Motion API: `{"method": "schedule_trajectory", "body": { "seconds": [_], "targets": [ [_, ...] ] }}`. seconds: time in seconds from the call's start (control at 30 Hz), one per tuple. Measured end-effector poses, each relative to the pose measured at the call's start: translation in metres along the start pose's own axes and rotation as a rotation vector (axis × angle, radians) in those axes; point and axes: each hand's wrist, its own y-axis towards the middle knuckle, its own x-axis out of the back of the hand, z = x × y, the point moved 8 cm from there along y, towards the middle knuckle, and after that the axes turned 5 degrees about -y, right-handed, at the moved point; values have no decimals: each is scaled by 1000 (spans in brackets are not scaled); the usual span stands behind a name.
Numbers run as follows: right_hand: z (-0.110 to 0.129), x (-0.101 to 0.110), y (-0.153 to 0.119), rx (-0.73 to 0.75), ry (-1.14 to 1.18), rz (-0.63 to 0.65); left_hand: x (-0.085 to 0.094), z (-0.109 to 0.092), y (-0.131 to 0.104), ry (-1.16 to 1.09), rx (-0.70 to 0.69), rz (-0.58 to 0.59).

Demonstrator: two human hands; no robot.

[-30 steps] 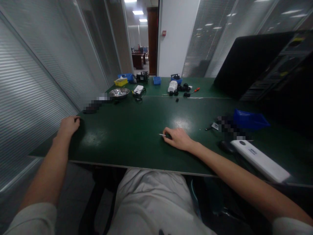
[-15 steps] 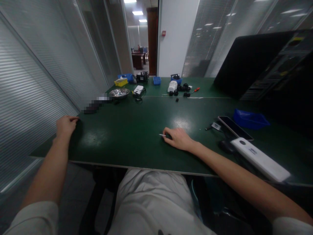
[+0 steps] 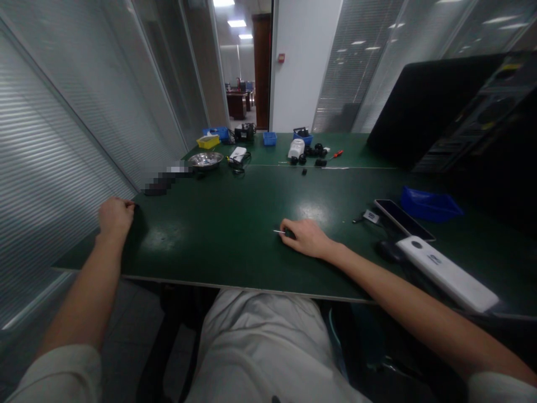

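My right hand (image 3: 305, 237) rests on the green table (image 3: 218, 224), thumb and index finger pinched on a thin silvery pin (image 3: 277, 231) that points left. At the table's left edge is my left hand (image 3: 116, 217), its fingers drawn together. A tiny dark bluish thing (image 3: 136, 206) shows at its fingertips, too small to name.
To the right lie a phone (image 3: 403, 219), a long white device (image 3: 447, 272), a black mouse (image 3: 388, 251) and a blue tray (image 3: 430, 205). Farther back are a metal bowl (image 3: 205, 161), a yellow tray (image 3: 208, 142), a white adapter (image 3: 296, 148) and a red screwdriver (image 3: 337, 154).
My left hand has shifted slightly and its fingers have curled in, with a small dark bluish thing now showing at the tips. My right hand and the pin have stayed put.
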Motion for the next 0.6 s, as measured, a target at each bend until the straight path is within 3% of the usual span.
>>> {"method": "schedule_trajectory", "body": {
  "seconds": [0.13,0.6],
  "targets": [
    [1,1,0,2,12,11,-2,6,0,231,41,-23],
    [1,1,1,-5,14,12,-6,8,0,316,76,-97]
  ]
}}
